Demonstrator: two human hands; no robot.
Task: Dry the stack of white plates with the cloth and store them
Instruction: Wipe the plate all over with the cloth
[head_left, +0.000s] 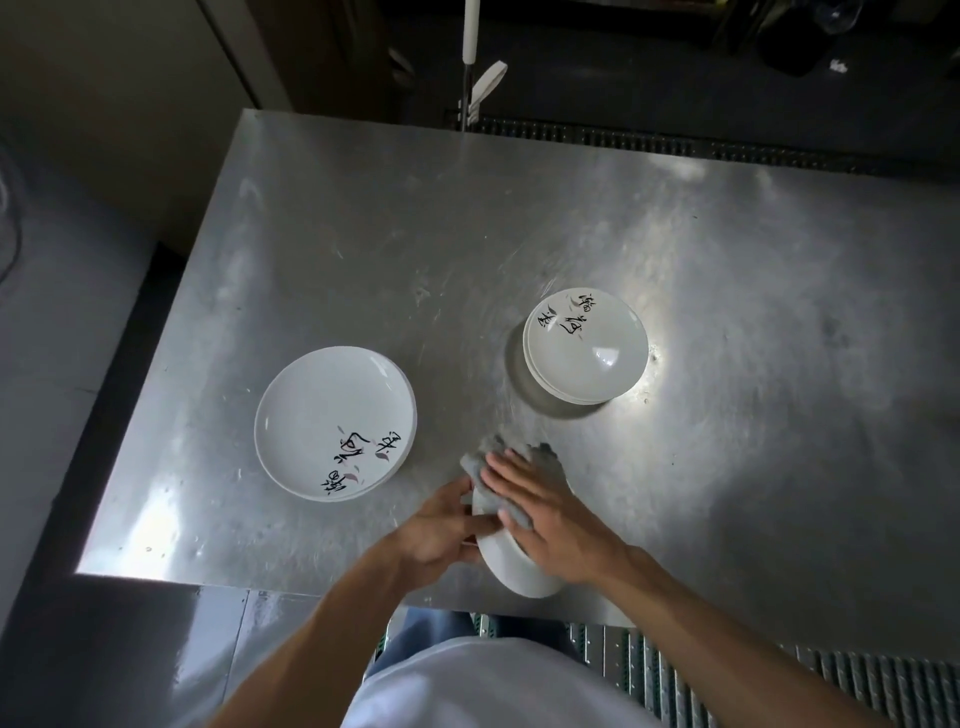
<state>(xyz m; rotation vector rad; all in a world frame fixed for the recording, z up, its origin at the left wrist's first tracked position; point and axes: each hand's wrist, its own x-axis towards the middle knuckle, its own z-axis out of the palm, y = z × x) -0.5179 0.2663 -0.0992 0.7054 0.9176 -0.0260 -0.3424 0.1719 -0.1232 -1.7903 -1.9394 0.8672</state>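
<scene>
Near the counter's front edge, the left hand grips a white plate, fingers curled round its rim. The right hand presses a grey cloth onto it with straight fingers. A left stack and a right stack of plates sit mid-counter.

The plate is nearest, between the left stack and farther right stack on the table.

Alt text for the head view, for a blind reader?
A person's left hand holds a white plate; the right hand presses a grey cloth on it. A low stack and a tall stack sit on the steel table.
</scene>
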